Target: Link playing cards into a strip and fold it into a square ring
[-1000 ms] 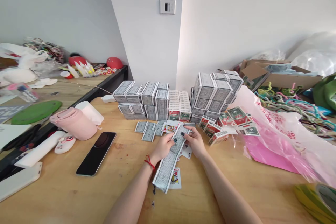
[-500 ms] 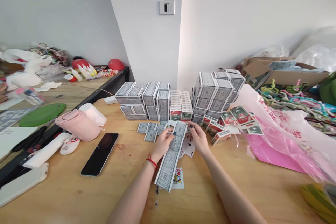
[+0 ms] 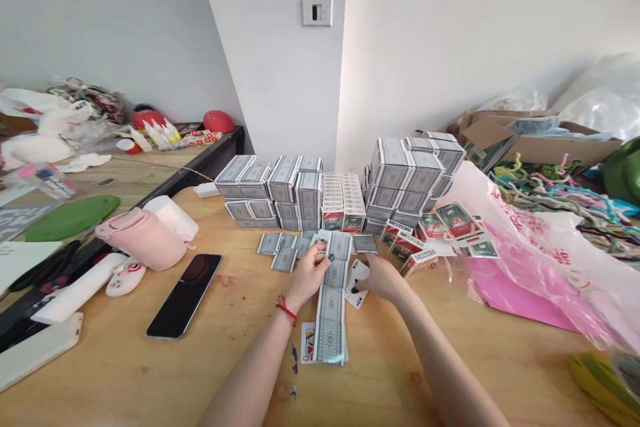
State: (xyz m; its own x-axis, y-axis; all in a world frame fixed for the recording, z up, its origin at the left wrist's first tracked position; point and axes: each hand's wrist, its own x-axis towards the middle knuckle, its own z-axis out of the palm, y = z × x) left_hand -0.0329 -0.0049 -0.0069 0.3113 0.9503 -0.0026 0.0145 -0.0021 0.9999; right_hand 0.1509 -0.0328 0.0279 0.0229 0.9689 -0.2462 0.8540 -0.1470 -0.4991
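A long row of face-down playing cards (image 3: 332, 307) with grey patterned backs lies on the wooden table (image 3: 150, 373), running from near me toward the boxes. My left hand (image 3: 310, 273) rests on the row's left side, fingers curled, touching the cards. My right hand (image 3: 380, 278) sits on the row's right side, pinching a face-up ace (image 3: 358, 273). A face-up red card (image 3: 308, 350) peeks out under the row's near end. More loose face-down cards (image 3: 283, 250) lie just beyond my left hand.
Stacks of boxed card decks (image 3: 280, 190) and a taller pile (image 3: 410, 177) stand against the wall. A black phone (image 3: 185, 293), a pink pouch (image 3: 143, 239) and white items lie left. A pink plastic bag (image 3: 540, 260) and a cardboard box (image 3: 530, 140) sit right.
The card row has swung from slanting to straight, pointing at me. My right hand has dropped from the far end of the row to its right side and now pinches the ace.
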